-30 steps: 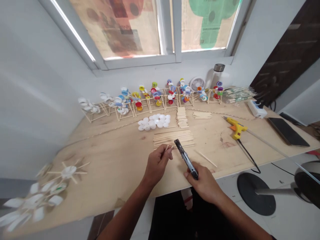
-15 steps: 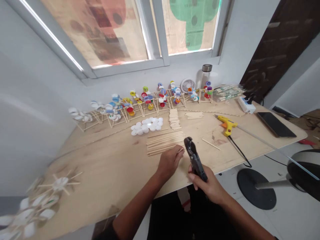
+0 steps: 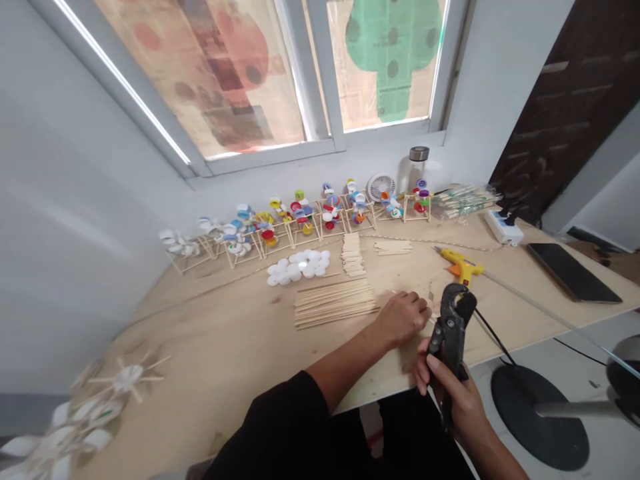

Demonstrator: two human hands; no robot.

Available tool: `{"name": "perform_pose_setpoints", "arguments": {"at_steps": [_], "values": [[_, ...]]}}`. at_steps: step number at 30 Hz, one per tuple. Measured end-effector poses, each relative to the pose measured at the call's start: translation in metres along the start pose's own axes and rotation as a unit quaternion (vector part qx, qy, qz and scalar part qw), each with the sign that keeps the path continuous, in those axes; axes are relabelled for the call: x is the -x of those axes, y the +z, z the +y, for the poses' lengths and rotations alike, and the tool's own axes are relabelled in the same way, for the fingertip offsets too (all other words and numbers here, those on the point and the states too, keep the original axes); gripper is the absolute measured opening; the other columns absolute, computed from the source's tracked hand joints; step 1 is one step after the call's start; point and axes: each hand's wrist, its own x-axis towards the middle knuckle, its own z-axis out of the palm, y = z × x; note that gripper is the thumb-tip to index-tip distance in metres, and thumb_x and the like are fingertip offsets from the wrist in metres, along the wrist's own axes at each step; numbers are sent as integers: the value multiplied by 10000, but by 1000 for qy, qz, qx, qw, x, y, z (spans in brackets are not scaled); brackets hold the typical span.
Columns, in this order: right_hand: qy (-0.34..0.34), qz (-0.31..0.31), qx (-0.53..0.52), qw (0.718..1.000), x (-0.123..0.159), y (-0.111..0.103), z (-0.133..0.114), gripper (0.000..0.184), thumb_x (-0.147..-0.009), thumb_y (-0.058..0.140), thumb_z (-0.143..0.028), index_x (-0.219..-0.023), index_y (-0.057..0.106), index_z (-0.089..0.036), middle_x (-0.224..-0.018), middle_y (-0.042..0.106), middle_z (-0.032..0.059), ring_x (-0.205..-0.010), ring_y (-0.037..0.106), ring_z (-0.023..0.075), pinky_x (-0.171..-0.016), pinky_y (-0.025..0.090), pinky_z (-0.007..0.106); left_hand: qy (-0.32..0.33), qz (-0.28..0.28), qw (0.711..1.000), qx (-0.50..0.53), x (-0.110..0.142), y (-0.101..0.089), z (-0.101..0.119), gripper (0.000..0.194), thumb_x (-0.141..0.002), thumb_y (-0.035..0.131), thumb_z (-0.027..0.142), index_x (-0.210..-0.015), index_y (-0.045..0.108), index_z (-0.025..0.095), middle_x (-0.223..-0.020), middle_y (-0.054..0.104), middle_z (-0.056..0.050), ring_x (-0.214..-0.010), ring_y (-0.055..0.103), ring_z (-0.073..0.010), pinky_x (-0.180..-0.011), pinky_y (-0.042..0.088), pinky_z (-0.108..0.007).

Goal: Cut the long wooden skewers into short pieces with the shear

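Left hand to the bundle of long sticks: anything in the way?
Nothing visible. The left hand is just right of the long sticks; whether wrist and stick ends touch, I can't tell. The black hand tool in the right hand sits on the opposite side, out of that path.

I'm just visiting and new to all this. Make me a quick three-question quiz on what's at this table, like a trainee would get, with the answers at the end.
1. Which hand holds the black tool?
2. True or false: the phone lies to the right of the yellow glue gun.
3. What stands beside the white fan? A) a kettle B) a bottle C) a clock

Key:
1. The right hand.
2. True.
3. B.
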Motion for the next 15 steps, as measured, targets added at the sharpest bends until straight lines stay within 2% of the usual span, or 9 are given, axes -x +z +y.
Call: {"name": "perform_pose_setpoints", "arguments": {"at_steps": [8, 15], "values": [[-2, -6, -3, 1000, 0, 1, -3, 198, -840, 541, -355, -929, 551, -179, -603, 480, -23, -538, 476, 125, -544, 372, 263, 14, -25, 999, -20, -3, -1, 1, 161, -873, 400, 178, -803, 538, 137, -856, 565, -75, -796, 498, -191, -637, 377, -320], [-5, -2, -8, 1000, -1, -1, 1, 210, -827, 561, -366, -928, 560, -181, -595, 490, -23, -526, 480, 127, -531, 374, 261, -95, 38, 991, 84, -5, 1, 7, 86, -854, 429, 170, -820, 507, 173, -865, 578, -52, -818, 504, -182, -671, 393, -296]]}}
